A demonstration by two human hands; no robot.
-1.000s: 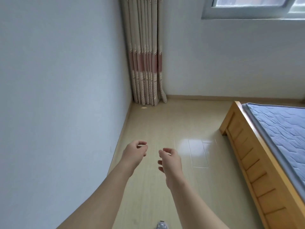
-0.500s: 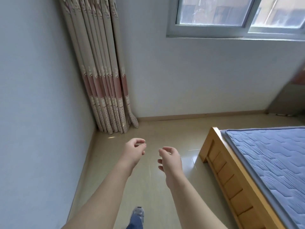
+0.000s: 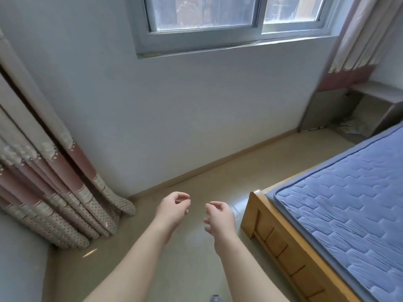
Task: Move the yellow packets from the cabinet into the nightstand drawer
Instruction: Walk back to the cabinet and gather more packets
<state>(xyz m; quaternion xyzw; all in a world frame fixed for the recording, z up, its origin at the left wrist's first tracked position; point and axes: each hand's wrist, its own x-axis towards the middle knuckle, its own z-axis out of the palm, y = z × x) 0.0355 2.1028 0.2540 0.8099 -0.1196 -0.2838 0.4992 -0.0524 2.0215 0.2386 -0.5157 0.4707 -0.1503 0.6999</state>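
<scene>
Bedroom corner under a window (image 3: 205,14), pale beige floor (image 3: 196,179) running along a white wall (image 3: 196,105). Loosely curled, empty fingers (image 3: 182,198) on the left hand (image 3: 172,209) at lower centre, thumb and forefinger nearly meeting around nothing. Just right of it, apart, the right hand (image 3: 220,217) – fingers half bent, likewise empty. Both bare forearms reaching up from the bottom edge over the floor.

Outward from there: patterned cream-and-pink curtain (image 3: 50,192) bunched at left, hem resting on the floor. Wooden bed frame (image 3: 281,247) at lower right carrying a blue quilted mattress (image 3: 349,203), cut off by the right and bottom edges. Second curtain (image 3: 359,40) at upper right, blurred. Below it a grey piece of furniture (image 3: 327,110) – only partly in frame, too smeared to tell cabinet from nightstand, some pale clutter on the floor beside it. No yellow packets visible anywhere in frame. Small grey-blue shape (image 3: 214,298) clipped by the bottom edge, unidentifiable.
</scene>
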